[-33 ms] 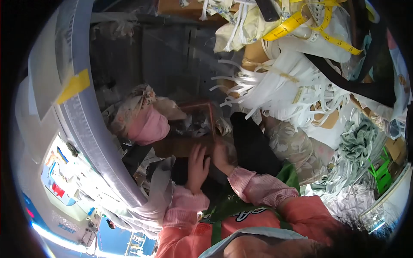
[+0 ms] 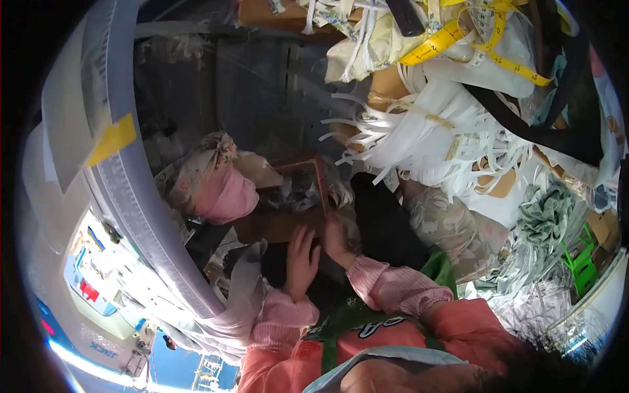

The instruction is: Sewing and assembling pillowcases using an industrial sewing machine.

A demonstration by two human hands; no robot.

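A brown open box (image 2: 268, 224) with a reddish rim sits in the dim space before me, with crumpled clear plastic inside it. My left hand (image 2: 302, 262) has its fingers stretched out, tips at the near wall of the box. Close by on the right, my right hand (image 2: 338, 241) is at the box's near right corner; its fingers are dim and smeared, so their grip does not show. A pink cloth bundle (image 2: 227, 194) with a floral cloth (image 2: 208, 164) lies against the box's left side.
A pale curved table edge (image 2: 157, 216) with yellow tape (image 2: 113, 139) runs down the left. On the right lie white strips (image 2: 426, 128), a yellow measuring tape (image 2: 436, 44), a black cloth (image 2: 383, 219), grey-green fabric (image 2: 547, 209) and a green plastic basket (image 2: 580, 265).
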